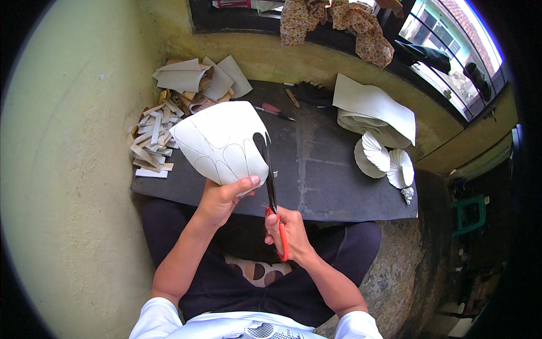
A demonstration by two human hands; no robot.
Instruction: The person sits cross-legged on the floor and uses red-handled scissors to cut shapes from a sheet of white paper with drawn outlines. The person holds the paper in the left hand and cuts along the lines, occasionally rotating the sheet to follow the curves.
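Note:
My left hand pinches the lower edge of a curved white sheet, its thumb on top. Petal-shaped outlines are drawn across the sheet. A pair of scissors with black blades and red-orange handles is in my right hand, fingers wrapped round the handles. The blades point away from me, along the sheet's right edge, where a rounded notch shows at the upper right. They look nearly together; whether their tips touch the sheet I cannot tell.
A dark table spans my front. White shell-like fan pieces and a folded pale sheet lie right. On the left are a pile of short strips and rolled sheets. A pen lies behind. A wall stands close left.

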